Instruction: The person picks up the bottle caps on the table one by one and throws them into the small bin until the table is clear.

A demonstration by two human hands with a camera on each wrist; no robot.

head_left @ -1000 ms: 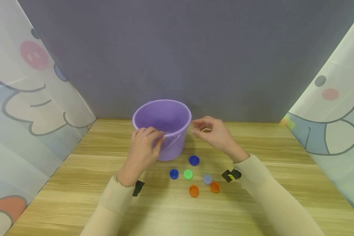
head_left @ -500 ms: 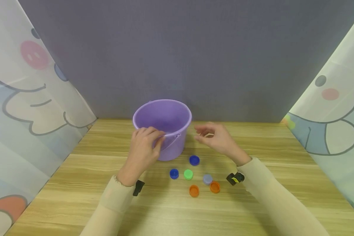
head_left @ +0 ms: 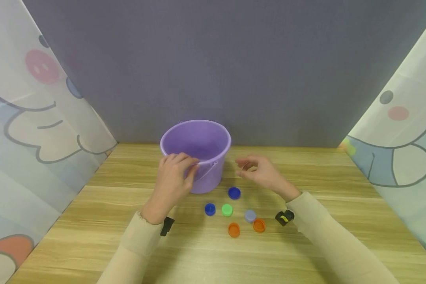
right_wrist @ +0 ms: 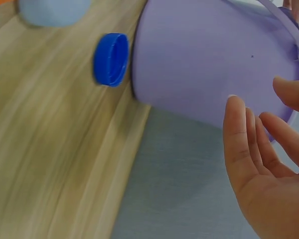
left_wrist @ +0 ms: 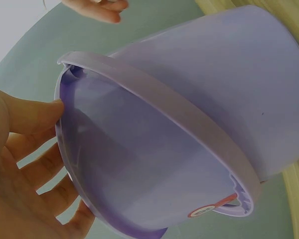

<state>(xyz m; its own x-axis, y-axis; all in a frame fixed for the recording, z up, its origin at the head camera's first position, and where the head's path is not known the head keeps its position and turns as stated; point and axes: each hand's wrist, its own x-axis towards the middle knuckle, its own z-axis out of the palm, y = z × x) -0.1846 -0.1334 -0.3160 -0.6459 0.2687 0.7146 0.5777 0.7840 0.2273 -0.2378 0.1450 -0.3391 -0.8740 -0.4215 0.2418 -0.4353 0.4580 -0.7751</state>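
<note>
In the head view a purple bucket (head_left: pixel 209 177) stands upright at the back of the table. My left hand (head_left: pixel 174 177) holds its near rim, thumb on one side and fingers on the other, as the left wrist view shows. The bucket's handle (left_wrist: pixel 189 119) hangs down along its outer wall. To the right of the bucket and apart from it, my right hand (head_left: pixel 264 173) hovers with loosely bent fingers and nothing between them. Below that hand lies a dark blue bottle cap (head_left: pixel 234 193).
More caps lie in front of the bucket: a second blue cap (head_left: pixel 210 209), a green cap (head_left: pixel 227 210), a pale blue cap (head_left: pixel 250 216) and two orange ones, one orange cap (head_left: pixel 234 230) nearest me. A grey panel (head_left: pixel 234 71) rises behind the wooden table (head_left: pixel 92 221).
My right hand has drawn away from the bucket's rim, slightly right and toward me. The left hand, bucket and caps keep their places.
</note>
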